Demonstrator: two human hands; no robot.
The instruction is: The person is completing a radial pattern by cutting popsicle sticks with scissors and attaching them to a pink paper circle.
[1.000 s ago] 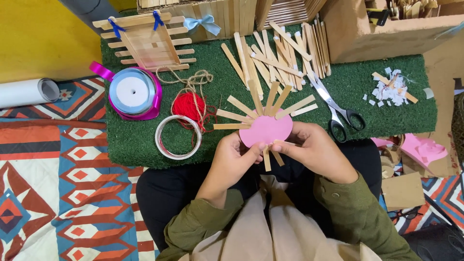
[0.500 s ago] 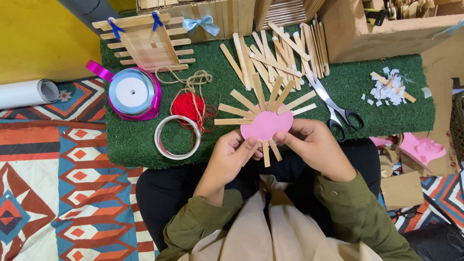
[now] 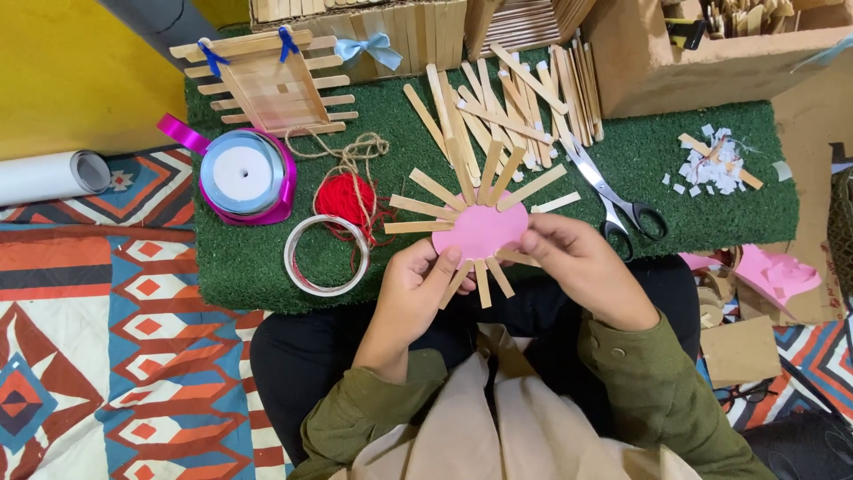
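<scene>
Both hands [image 3: 498, 271] hold the pink stick-rayed disc [image 3: 481, 228] between them.

Ahead of your hands: loose sticks [image 3: 498, 107] and scissors [image 3: 613, 200] block bench [image 3: 702, 222]. Tape ring [image 3: 326, 255], red yarn [image 3: 345, 197] crowd left. Bare turf right of scissors lets you pass.
</scene>
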